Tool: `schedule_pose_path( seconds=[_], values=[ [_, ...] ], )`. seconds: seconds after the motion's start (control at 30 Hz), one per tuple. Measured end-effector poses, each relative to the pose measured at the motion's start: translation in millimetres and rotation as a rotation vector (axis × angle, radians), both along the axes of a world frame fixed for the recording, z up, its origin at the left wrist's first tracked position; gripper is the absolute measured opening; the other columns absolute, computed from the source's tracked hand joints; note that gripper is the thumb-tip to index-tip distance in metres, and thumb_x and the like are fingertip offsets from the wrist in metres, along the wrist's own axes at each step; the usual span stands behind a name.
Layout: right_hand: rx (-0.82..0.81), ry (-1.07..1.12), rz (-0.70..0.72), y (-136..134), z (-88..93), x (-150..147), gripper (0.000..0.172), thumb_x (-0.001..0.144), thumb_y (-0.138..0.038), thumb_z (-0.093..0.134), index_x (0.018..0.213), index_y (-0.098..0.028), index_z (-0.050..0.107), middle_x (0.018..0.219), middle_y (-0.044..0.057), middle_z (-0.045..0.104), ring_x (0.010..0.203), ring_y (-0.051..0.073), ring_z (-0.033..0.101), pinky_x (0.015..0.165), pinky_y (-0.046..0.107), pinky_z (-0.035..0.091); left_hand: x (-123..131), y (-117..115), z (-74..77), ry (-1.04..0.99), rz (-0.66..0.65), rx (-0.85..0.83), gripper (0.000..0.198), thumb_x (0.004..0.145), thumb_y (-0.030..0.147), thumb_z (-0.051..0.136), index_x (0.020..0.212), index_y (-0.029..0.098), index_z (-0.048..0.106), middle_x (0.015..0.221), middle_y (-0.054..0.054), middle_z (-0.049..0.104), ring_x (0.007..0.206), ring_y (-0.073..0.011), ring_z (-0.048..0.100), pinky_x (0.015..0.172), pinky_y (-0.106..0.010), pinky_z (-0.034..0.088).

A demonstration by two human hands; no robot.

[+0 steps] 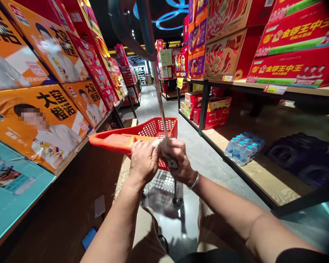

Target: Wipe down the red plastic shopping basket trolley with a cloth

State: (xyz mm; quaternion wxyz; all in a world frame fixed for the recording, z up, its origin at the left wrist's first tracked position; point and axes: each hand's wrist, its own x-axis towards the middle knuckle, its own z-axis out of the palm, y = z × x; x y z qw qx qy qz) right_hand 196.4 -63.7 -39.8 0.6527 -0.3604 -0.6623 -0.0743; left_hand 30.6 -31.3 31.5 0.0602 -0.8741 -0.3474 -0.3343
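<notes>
My right hand point(178, 160) is closed around a crumpled grey-white cloth point(169, 159), wrapped about the lower part of a thin metal pole point(159, 95). Close beside it, my left hand point(144, 160) is closed too, with a pale bit of the cloth showing at its fingertips; the far side of its grip is hidden. Upward the pole leans toward me and ends in a dark blue looped handle point(133, 29), blurred and near the camera. Just beyond my hands stands a red plastic shopping cart point(145, 128) with perforated walls and a long rim reaching left.
Orange cartons point(44, 120) and a teal box point(16, 190) line the left shelf. On the right shelf point(263, 179) lies a shrink-wrapped pack of water bottles point(244, 148), below red boxes point(287, 71). A blue phone-like object point(89, 238) lies at lower left. The tiled aisle point(149, 95) runs ahead.
</notes>
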Motion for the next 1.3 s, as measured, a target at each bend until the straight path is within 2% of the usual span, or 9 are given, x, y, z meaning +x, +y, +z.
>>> schedule_pose_path(
  seconds=[0.13, 0.3, 0.47, 0.67, 0.93, 1.03, 1.13, 1.2, 1.3],
  values=[
    [-0.004, -0.164, -0.014, 6, -17.0, -11, 0.03, 0.087, -0.023, 0.065, 0.113, -0.037, 0.062, 0.119, 0.005, 0.057, 0.128, 0.027, 0.05, 0.115, 0.055, 0.042, -14, 2, -3.3, -0.065, -0.042, -0.039, 0.083, 0.102, 0.062, 0.002, 0.112, 0.02, 0.073, 0.096, -0.01, 0.071, 0.098, -0.0261, 0.061, 0.104, -0.048, 0.036],
    [-0.178, -0.022, -0.067, 54, -40.2, 20, 0.034, 0.083, -0.027, 0.065, 0.117, -0.028, 0.06, 0.124, 0.01, 0.057, 0.125, 0.029, 0.051, 0.11, 0.053, 0.044, -33, 7, -3.1, -0.148, -0.06, -0.013, 0.074, 0.102, 0.067, 0.018, 0.103, 0.022, 0.076, 0.092, -0.007, 0.074, 0.094, -0.0241, 0.063, 0.102, -0.046, 0.036],
    [-0.344, 0.072, 0.026, 72, -8.4, 33, 0.033, 0.085, -0.022, 0.057, 0.118, -0.023, 0.061, 0.119, 0.009, 0.062, 0.118, 0.023, 0.056, 0.108, 0.044, 0.044, -43, 12, -2.6, -0.138, -0.012, 0.057, 0.055, 0.095, 0.067, 0.045, 0.095, 0.021, 0.076, 0.083, -0.005, 0.074, 0.087, -0.0229, 0.064, 0.099, -0.043, 0.04],
    [-0.344, -0.315, 0.215, 80, 33.6, 35, 0.032, 0.09, -0.026, 0.06, 0.121, -0.025, 0.069, 0.123, 0.006, 0.068, 0.117, 0.022, 0.059, 0.11, 0.042, 0.039, -61, 22, -6.4, -0.196, -0.012, 0.05, 0.044, 0.087, 0.063, 0.061, 0.087, 0.022, 0.075, 0.08, -0.002, 0.075, 0.08, -0.0209, 0.064, 0.099, -0.043, 0.043],
    [-0.812, -0.518, -0.101, 128, 31.4, 65, 0.028, 0.084, -0.014, 0.059, 0.107, -0.015, 0.075, 0.116, 0.009, 0.072, 0.104, 0.021, 0.062, 0.096, 0.031, 0.044, -78, 31, -3.4, -0.195, -0.032, -0.034, 0.03, 0.086, 0.051, 0.065, 0.082, 0.022, 0.073, 0.076, -0.001, 0.073, 0.078, -0.0189, 0.062, 0.096, -0.041, 0.045],
    [-0.817, -0.539, -0.152, 122, 32.4, 58, 0.022, 0.087, -0.017, 0.057, 0.1, -0.015, 0.074, 0.109, 0.009, 0.072, 0.098, 0.02, 0.061, 0.089, 0.029, 0.044, -82, 27, -3.5, -0.169, 0.0, 0.002, 0.025, 0.088, 0.046, 0.063, 0.089, 0.023, 0.074, 0.1, -0.005, 0.076, 0.106, -0.0245, 0.061, 0.107, -0.046, 0.039],
    [-0.802, -0.542, -0.183, 112, 31.4, 49, 0.02, 0.088, -0.02, 0.058, 0.101, -0.016, 0.072, 0.109, 0.01, 0.071, 0.097, 0.021, 0.06, 0.089, 0.031, 0.042, -82, 18, -5.2, -0.13, 0.147, 0.057, 0.023, 0.089, 0.043, 0.062, 0.097, 0.027, 0.077, 0.13, -0.006, 0.068, 0.134, -0.0322, 0.045, 0.113, -0.054, 0.031],
    [-0.797, -0.533, -0.192, 108, 29.9, 44, 0.02, 0.089, -0.021, 0.056, 0.102, -0.017, 0.072, 0.112, 0.01, 0.07, 0.099, 0.022, 0.059, 0.091, 0.032, 0.041, -79, 10, -5.4, -0.088, 0.226, 0.092, 0.022, 0.092, 0.038, 0.06, 0.1, 0.029, 0.078, 0.134, -0.006, 0.065, 0.135, -0.0343, 0.042, 0.112, -0.057, 0.028],
    [-0.816, -0.52, -0.216, 101, 28.2, 37, 0.021, 0.091, -0.024, 0.054, 0.102, -0.019, 0.071, 0.114, 0.01, 0.068, 0.099, 0.023, 0.058, 0.092, 0.034, 0.04, -70, 1, -2.7, 0.051, 0.275, 0.095, 0.027, 0.095, 0.028, 0.051, 0.104, 0.026, 0.077, 0.117, -0.009, 0.072, 0.116, -0.0316, 0.056, 0.107, -0.056, 0.03]
  ],
)
